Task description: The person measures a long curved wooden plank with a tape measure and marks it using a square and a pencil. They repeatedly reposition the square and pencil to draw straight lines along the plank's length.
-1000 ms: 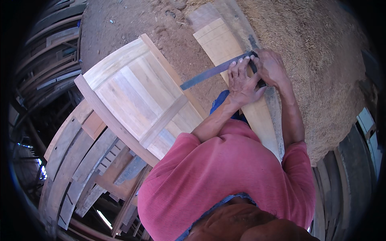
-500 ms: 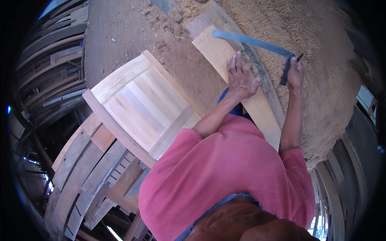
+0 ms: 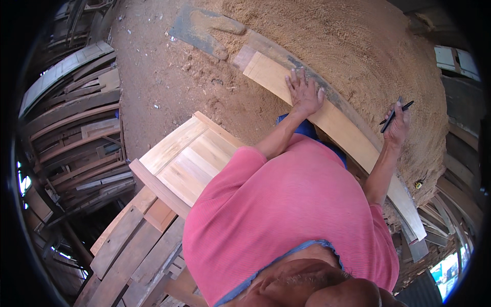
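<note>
A long pale plank (image 3: 335, 128) slants across in front of me, with a darker, stained board along its far side. My left hand (image 3: 305, 96) lies flat on the plank, its fingers spread. Off the plank's right side, my right hand (image 3: 397, 128) is closed around a black-handled try square (image 3: 389, 123). Only a short grey bit of its blade shows above my fingers; the rest is turned edge-on or hidden. Whether a thin dark pen is also in this hand, I cannot tell.
A pale panelled wooden door (image 3: 179, 158) stands at my left. Behind it lie stacked boards (image 3: 120, 235), with more piled timber (image 3: 82, 112) at the far left. Sawdust (image 3: 353, 46) covers the ground beyond the plank. A flat grey piece (image 3: 192, 30) lies at the far end.
My right hand has moved right and toward me, lifting the try square away from the plank, and its blade has turned nearly out of sight. My left hand stays on the plank. The view has shifted.
</note>
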Demonstrator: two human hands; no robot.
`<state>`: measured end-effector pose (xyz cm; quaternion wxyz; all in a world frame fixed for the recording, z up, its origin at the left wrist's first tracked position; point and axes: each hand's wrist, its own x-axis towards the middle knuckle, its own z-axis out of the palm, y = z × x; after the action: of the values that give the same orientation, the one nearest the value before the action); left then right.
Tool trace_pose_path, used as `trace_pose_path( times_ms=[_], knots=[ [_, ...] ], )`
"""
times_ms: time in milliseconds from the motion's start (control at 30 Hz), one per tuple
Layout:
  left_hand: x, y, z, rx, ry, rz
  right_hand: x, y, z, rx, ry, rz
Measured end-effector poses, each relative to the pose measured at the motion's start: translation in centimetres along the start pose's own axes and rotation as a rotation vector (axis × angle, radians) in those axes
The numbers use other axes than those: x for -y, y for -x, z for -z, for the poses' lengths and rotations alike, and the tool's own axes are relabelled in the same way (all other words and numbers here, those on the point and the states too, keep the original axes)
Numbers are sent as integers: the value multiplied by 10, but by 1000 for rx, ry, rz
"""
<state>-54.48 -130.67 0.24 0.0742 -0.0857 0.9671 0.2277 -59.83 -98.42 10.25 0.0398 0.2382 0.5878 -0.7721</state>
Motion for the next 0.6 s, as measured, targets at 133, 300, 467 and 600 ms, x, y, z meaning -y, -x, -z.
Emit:
trace_pose_path(
  times_ms=[133,300,467,600],
  knots=[
    [10,-1,-11,-107,-116,-105,-5,45,46,-232,235,132],
    [20,20,-26,-40,-195,-436,-12,141,157,-707,512,278],
    [-50,120,-68,152,-350,-737,-50,261,258,-992,552,218],
    [-126,194,-122,250,-285,-941,-90,340,320,-998,434,127]
  ],
)
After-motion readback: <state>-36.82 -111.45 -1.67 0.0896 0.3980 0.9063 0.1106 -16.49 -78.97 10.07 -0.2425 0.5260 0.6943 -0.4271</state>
